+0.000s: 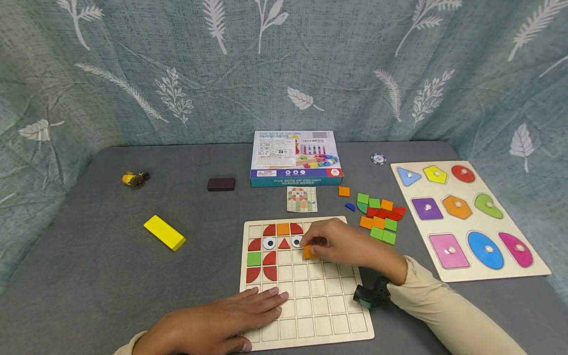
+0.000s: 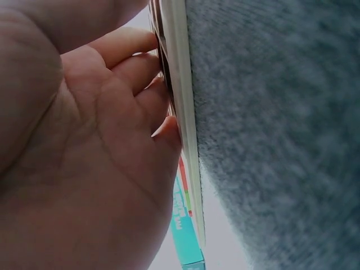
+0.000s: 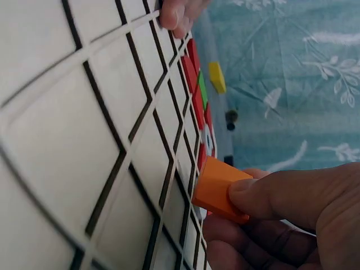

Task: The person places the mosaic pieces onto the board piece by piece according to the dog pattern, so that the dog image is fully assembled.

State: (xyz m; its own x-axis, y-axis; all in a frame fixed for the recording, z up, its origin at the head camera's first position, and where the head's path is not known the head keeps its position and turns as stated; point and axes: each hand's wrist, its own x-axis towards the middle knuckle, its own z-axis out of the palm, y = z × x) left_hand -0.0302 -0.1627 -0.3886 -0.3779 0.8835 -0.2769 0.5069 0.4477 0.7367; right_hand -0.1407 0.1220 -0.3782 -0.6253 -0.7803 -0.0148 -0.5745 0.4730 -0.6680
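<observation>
My right hand point(image 1: 343, 242) pinches an orange square tile point(image 3: 216, 188) between thumb and fingers, at the upper part of a wooden grid board point(image 1: 317, 308). In the right wrist view the tile is tilted, close to the grid. My left hand point(image 1: 222, 315) rests on the board's lower left with its fingers stretched out. Red quarter-round tiles point(image 1: 269, 273), a green square tile point(image 1: 254, 259), an orange square tile point(image 1: 282, 229), a red triangle point(image 1: 283, 243) and eye tiles point(image 1: 268, 242) sit in the upper left cells. My right hand hides some cells.
Several loose tiles point(image 1: 377, 233) lie right of the board, beside a shape puzzle point(image 1: 426, 231) with knobs. A small pattern card point(image 1: 301, 199) lies before a box point(image 1: 296, 160). A yellow block point(image 1: 164, 232), a dark block point(image 1: 221, 184), a toy bee point(image 1: 134, 179) and a chip point(image 1: 378, 159) lie about.
</observation>
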